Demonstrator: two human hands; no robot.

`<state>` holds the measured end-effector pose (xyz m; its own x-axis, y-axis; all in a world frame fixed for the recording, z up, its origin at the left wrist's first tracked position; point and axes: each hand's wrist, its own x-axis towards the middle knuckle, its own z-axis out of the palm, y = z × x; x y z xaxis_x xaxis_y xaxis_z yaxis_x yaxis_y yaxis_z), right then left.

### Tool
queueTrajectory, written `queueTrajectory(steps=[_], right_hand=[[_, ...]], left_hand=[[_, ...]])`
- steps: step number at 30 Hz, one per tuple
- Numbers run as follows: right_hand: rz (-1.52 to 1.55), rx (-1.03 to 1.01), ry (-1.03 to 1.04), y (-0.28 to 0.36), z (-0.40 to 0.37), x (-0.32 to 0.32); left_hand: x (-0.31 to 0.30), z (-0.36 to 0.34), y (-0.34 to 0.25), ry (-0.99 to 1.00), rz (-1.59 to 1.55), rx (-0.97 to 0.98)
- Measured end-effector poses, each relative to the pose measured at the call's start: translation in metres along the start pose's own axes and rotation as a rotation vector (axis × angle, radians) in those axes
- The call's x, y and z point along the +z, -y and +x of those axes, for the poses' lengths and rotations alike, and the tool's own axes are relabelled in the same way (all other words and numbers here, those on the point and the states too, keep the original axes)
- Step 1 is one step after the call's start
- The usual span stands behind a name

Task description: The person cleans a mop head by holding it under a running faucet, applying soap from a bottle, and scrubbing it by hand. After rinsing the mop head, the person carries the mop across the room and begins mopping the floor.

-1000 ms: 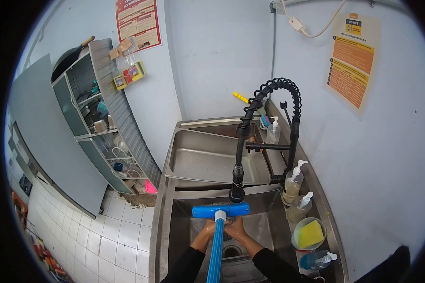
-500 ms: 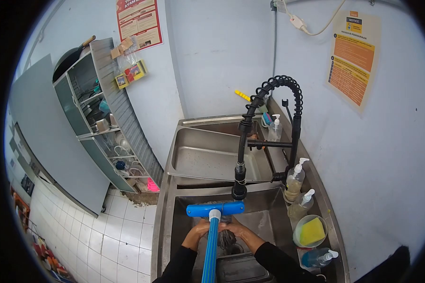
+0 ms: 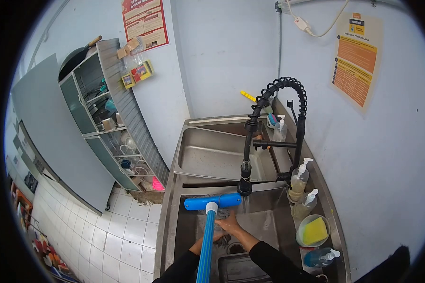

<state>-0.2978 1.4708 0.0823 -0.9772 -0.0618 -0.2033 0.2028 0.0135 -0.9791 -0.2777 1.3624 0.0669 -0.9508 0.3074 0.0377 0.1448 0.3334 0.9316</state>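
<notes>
A mop with a blue head (image 3: 212, 202) and a striped blue handle (image 3: 206, 250) stands over the sink basin (image 3: 264, 221), partly covering my hands. Grey mop strands (image 3: 222, 240) hang below the head. My right hand (image 3: 229, 224) touches the strands from the right, its fingers partly hidden. My left hand (image 3: 215, 236) is mostly behind the handle, beside the lower strands. The black spring faucet (image 3: 245, 181) hangs just right of the mop head, with water coming from its nozzle.
A large metal tray (image 3: 222, 153) rests behind the basin. Along the right rim stand soap bottles (image 3: 299, 181), a bowl with a yellow sponge (image 3: 315, 230) and a blue bottle (image 3: 321, 257). A dark container (image 3: 243, 269) sits in the basin's front. Shelves (image 3: 108, 118) stand at left.
The mop head has tilted, its right end higher. My right hand has moved up along the strands, and my left hand is lower. Water now shows under the faucet nozzle. The view has shifted slightly.
</notes>
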Motion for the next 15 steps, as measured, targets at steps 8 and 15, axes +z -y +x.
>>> queueTrajectory(steps=[8,15], right_hand=[[-0.206,-0.461,-0.064,-0.089,0.047,0.026],[-0.188,-0.546,0.034,-0.043,-0.009,-0.001]], left_hand=[[0.001,0.001,0.017,-0.261,-0.167,0.101],[-0.029,0.003,-0.011,-0.299,-0.063,0.088]])
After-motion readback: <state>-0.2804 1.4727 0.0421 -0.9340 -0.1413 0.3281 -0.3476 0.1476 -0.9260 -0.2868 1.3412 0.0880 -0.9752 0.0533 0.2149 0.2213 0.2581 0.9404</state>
